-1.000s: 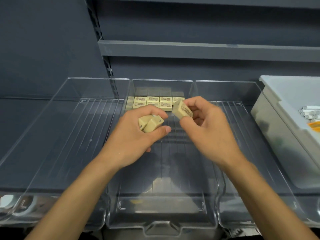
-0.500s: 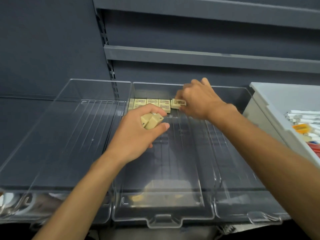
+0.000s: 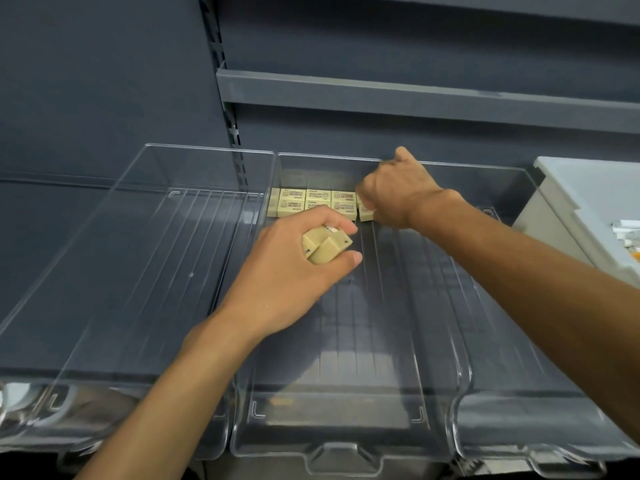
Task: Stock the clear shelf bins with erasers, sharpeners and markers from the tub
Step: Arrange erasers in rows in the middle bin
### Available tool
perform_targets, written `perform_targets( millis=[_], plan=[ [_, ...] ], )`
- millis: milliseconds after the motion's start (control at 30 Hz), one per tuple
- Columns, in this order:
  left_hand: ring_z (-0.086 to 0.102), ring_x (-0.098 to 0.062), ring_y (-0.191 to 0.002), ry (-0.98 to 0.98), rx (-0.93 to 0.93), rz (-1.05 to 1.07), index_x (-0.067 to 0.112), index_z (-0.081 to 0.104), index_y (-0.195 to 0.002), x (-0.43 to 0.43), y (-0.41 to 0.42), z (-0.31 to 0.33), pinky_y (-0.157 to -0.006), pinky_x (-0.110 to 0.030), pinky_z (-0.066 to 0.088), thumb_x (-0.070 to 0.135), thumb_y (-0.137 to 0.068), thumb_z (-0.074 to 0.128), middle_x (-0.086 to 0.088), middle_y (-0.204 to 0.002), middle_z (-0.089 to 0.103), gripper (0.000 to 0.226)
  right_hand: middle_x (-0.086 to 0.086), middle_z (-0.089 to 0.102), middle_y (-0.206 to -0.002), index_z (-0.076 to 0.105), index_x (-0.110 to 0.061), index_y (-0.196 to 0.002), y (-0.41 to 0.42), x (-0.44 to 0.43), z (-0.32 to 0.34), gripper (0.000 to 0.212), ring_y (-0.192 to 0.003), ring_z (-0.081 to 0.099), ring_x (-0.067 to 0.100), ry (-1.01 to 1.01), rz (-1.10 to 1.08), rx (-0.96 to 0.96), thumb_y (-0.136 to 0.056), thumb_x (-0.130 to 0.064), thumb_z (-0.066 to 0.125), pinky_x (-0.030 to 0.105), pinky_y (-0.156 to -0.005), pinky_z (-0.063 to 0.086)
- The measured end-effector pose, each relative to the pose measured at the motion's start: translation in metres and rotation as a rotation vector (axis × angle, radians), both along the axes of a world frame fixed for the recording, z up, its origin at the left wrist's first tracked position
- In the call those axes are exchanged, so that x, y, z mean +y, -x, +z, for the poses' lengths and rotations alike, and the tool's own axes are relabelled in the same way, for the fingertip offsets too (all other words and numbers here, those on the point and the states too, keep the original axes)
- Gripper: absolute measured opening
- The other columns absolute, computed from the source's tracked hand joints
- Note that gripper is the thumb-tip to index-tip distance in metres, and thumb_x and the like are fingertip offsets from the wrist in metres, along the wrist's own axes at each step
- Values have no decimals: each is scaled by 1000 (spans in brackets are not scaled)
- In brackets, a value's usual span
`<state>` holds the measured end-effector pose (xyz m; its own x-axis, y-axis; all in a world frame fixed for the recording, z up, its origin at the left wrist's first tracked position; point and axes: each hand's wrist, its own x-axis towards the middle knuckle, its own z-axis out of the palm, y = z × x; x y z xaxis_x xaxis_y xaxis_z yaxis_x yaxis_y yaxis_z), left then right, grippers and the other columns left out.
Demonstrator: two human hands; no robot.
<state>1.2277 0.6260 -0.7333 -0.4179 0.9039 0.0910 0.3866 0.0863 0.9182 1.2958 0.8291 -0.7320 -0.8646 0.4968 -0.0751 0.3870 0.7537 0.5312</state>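
Left hand: the left hand (image 3: 287, 271) hovered above the middle of the centre bin, thumb and fingers curled round two beige erasers (image 3: 325, 249), which sat crosswise against each other in its grip.
Right hand: the right hand (image 3: 398, 192) reached to the back right corner of the same bin, knuckles up, with its fingers bent down onto the end eraser (image 3: 365, 213) and apparently pinching it, though the fingertips were hidden.
End eraser: it lay low at the right end of the stocked rows, touching its neighbour.
Stocked rows: the labelled erasers (image 3: 313, 202) lay flat in two rows along the back wall of the centre bin.
Centre bin: the centre bin (image 3: 343, 441) was clear plastic with a ribbed floor.
Side bins: a left bin (image 3: 138, 254) and a right bin (image 3: 485, 188) stood just beside it, walls touching.
Tub: a grey tub (image 3: 571, 209) stood at the far right, with white markers (image 3: 627, 230) inside.
Shelf: a dark shelf (image 3: 415, 95) ran above the bins.
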Motion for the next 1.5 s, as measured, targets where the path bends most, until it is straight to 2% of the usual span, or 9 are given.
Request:
perform_targets(
  millis=[133,233,367,667,867,1067,1200,1333,1500],
  plan=[
    [53,-8,-54,8,8,7,41,68,-90,1,0,0,-62,-43,57,32,-81,77,11,-74,62,16,11,61,-115,57,-13,-113,-1,2,-1,26,-105,58,33,221,-89,114,-88,-6,58,34,-79,40],
    [54,-10,-56,14,7,5,42,68,-91,1,0,1,-62,-45,57,33,-81,77,9,-76,63,16,13,59,-115,58,-11,-111,-3,2,-1,26,-103,58,33,301,-121,160,-86,-4,60,37,-80,47],
    [56,-10,-59,13,14,-9,40,68,-91,0,1,0,-62,-46,57,32,-81,77,8,-80,64,16,14,58,-112,56,-10,-115,-3,4,-2,31,-94,54,31,374,-217,272,-85,-3,60,34,-71,42],
    [54,-4,-60,-4,15,-32,38,69,-93,-1,4,-3,-62,-40,59,31,-82,77,15,-77,61,16,12,60,-112,62,-14,-111,0,8,-6,27,-97,59,31,410,-251,261,-84,-8,63,38,-83,52],
    [56,-3,-65,4,22,-39,39,68,-95,1,4,-4,-64,-37,60,33,-81,77,17,-79,62,17,10,63,-115,58,-17,-110,0,0,-10,18,-108,57,31,244,-154,194,-92,-14,55,35,-100,36],
    [52,-4,-52,3,-14,-23,38,69,-92,1,4,-1,-57,-32,54,30,-82,77,13,-72,61,15,14,65,-111,64,-13,-111,-2,0,-8,26,-97,54,33,284,-166,294,-95,-18,44,32,-90,37],
    [52,-7,-47,2,-44,-31,36,69,-92,1,3,1,-53,-35,53,26,-83,77,10,-68,61,15,10,65,-120,63,-26,-123,-13,-1,-6,33,-112,56,31,408,-136,276,-93,-21,51,31,-95,37],
    [52,-7,-49,5,-14,-32,38,69,-92,1,3,1,-54,-37,54,28,-82,77,11,-71,61,16,2,66,-122,58,-40,-129,-19,-15,-5,36,-114,56,22,369,-48,179,-99,-29,40,31,-104,24],
    [52,-8,-49,6,-26,-21,37,69,-91,2,4,2,-52,-38,54,25,-82,78,10,-69,60,16,5,55,-124,53,-45,-133,-15,-17,-8,42,-110,53,22,356,-74,98,-99,-31,32,35,-103,23]
  ],
)
